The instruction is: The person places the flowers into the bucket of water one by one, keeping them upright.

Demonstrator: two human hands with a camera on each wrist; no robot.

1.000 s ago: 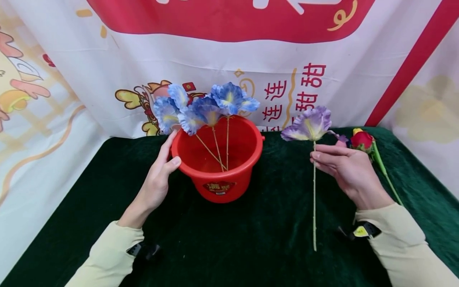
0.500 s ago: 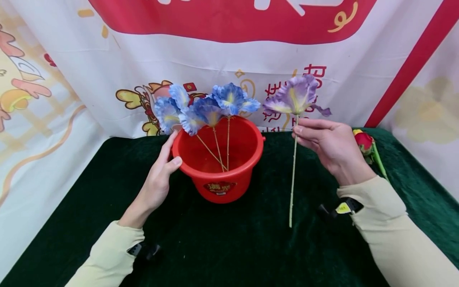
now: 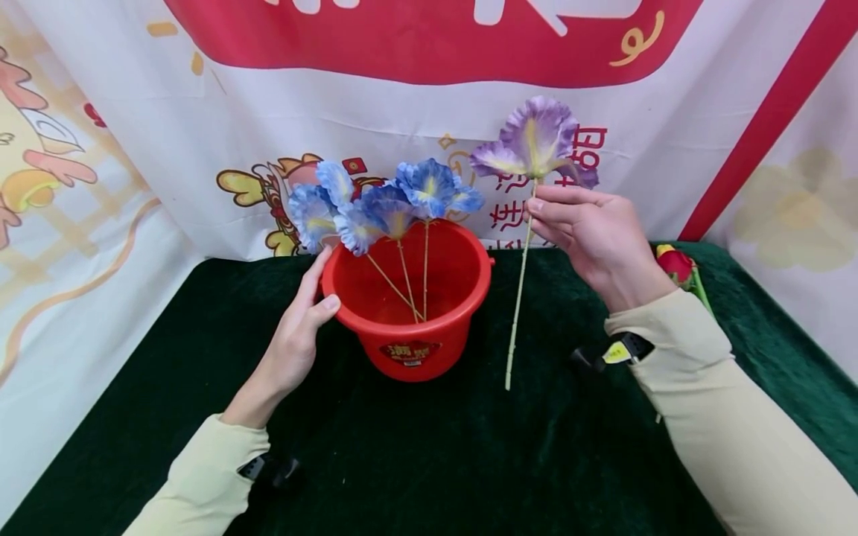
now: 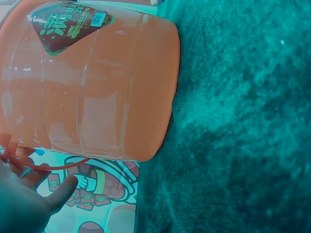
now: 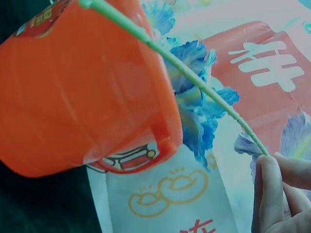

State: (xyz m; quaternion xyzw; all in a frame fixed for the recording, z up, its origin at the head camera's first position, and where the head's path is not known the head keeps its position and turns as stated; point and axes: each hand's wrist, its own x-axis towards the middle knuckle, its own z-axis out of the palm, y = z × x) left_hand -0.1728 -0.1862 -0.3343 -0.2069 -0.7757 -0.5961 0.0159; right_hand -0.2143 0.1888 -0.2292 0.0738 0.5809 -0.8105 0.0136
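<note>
My right hand [image 3: 596, 242] pinches a purple artificial iris [image 3: 539, 141] just below its bloom. Its long stem [image 3: 518, 313] hangs down at a slight tilt, right of the red bucket [image 3: 450, 348] and apart from it in the head view. Three blue irises [image 3: 429, 190] stand in the bucket, their thin stems meeting low inside. At the bucket's left rim my left hand [image 3: 288, 335] rests with extended fingers, the thumb touching the rim at the front. In the left wrist view, spread fingers [image 4: 63, 194] lie beside the bucket's thin handle [image 4: 68, 166].
A red rose [image 3: 675, 262] with a green stem lies at the table's back right, partly behind the right forearm. Dark green velvet cloth [image 3: 402, 461] covers the table. A white printed backdrop [image 3: 268, 112] rises behind and on both sides.
My right hand has lifted the purple iris up and carried it left toward the bucket, away from the rose. The left hand, bucket and blue irises have stayed in place.
</note>
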